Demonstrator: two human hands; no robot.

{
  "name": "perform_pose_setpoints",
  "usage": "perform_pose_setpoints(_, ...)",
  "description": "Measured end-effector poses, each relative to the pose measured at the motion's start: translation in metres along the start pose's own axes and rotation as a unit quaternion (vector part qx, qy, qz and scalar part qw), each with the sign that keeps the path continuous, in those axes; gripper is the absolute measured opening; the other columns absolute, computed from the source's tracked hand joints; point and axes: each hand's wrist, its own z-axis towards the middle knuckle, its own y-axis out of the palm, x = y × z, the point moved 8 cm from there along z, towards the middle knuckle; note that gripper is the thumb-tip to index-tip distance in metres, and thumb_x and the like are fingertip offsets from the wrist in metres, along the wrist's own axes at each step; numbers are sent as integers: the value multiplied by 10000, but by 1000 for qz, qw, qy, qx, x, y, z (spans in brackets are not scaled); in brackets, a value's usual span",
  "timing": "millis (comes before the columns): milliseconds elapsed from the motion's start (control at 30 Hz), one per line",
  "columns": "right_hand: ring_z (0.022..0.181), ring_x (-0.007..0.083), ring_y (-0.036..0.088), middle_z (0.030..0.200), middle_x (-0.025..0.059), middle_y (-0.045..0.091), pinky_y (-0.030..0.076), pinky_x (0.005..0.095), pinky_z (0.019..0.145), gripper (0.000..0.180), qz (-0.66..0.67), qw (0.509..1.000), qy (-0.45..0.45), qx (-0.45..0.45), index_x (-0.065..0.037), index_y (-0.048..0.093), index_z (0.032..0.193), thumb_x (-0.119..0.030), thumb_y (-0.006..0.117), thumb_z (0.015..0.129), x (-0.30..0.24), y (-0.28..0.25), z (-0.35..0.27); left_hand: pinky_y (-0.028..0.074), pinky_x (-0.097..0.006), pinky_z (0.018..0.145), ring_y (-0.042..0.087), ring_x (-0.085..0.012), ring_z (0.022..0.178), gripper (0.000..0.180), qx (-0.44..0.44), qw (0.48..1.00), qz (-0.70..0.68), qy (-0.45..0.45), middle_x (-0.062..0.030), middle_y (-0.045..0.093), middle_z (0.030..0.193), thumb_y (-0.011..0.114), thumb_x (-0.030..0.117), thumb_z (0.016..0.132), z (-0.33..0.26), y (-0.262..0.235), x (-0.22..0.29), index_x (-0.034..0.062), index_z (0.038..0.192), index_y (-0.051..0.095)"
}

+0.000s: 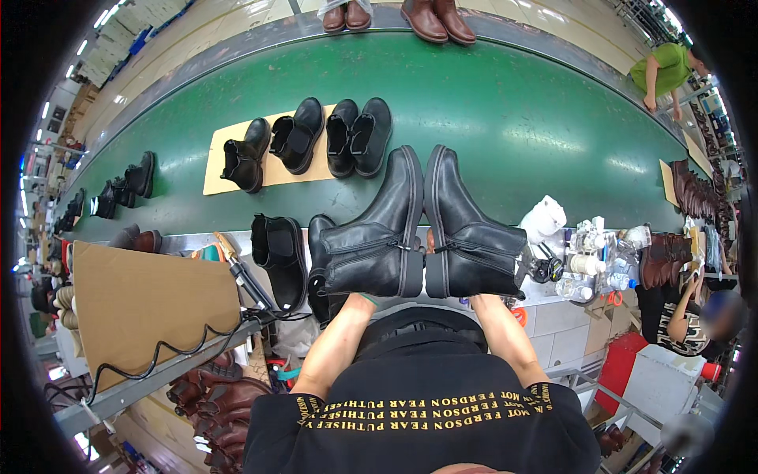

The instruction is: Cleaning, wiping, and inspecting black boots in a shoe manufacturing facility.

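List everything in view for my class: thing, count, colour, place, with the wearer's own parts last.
Zip-sided leather ankle boots: 2, black, held at centre
Wide flat work surface: 1, green, across the middle
Cardboard sheet: 1, tan, on that surface, left
Low ankle boots: 4, black, at that sheet
Other dark boots: several, black, far left and beside the held pair
Leather boots: 4, brown, top
Piled boots: several, reddish brown, lower left
Rectangular cardboard panel: 1, brown, left
Coiled cable: 1, black, along its lower edge
Plastic bottles: several, clear, right
Crumpled wrapping: 1, white, right
Co-workers: 2, green top and patterned top, right
T-shirt: 1, black, bottom
Forearms: 2, bare, lower centre
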Motion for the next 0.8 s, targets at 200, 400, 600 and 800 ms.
perform_pose_setpoints(200,585,103,476,674,20,503,402,219,555,182,-138,987,66,53,-35,512,816,-212,528,856,-6,-5,-7,396,-379,910,493,-248,931,433,-11,1000,-9,-19,-142,487,1038,347,307,947,-13,27,7,3,1254,367)
perform_pose_setpoints(400,748,154,544,860,35,586,448,298,700,253,-64,991,-36,109,-93,554,1035,-297,456,923,4,-104,-20,403,-373,912,497,-243,941,429,-24,999,-20,-35,-143,489,1054,356,298,947,-34,52,30,1,1255,366)
perform_pose_setpoints(600,1071,157,509,1176,121,562,359,249,930,610,-419,847,153,288,37,457,1252,-448,492,883,28,-114,-25,409,-367,914,501,-237,952,425,-18,999,-43,-12,-144,491,1070,365,289,946,-50,77,48,-1,1257,365)
perform_pose_setpoints(800,1156,211,458,1286,181,447,372,331,951,525,-549,811,-37,198,23,359,1319,-260,512,905,-47,-45,1,416,-362,915,506,-232,962,422,6,996,-76,56,-145,494,1086,375,280,946,-67,99,40,-3,1258,364)
